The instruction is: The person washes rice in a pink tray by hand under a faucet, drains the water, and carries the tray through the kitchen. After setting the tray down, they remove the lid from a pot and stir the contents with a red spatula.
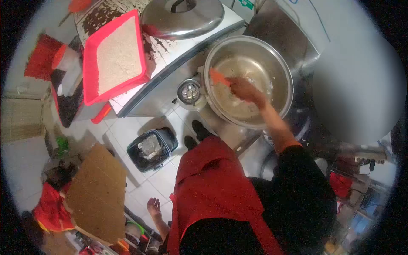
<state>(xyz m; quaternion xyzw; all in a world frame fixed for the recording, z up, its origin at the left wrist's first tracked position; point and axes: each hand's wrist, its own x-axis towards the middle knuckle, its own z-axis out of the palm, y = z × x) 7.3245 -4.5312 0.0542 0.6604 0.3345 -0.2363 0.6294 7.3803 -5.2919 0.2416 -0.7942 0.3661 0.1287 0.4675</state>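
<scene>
Inside a large metal pot (281,80), my right hand (247,90) is closed around an orange scraper (219,77), whose flat end is near the pot's left wall. Pale, wet-looking residue and a few whitish bits cling to the bottom and sides of the pot. My left hand (154,207) hangs low at my side, holding nothing, its fingers loosely apart. A small metal cup-like container (188,92) with shiny contents sits just left of the pot.
On the worn white counter are a pink tray (90,87) of pale grainy food and a domed metal lid (182,25). A lined bin (153,148) stands on the tiled floor near my feet. Brown cardboard (97,191) is at lower left.
</scene>
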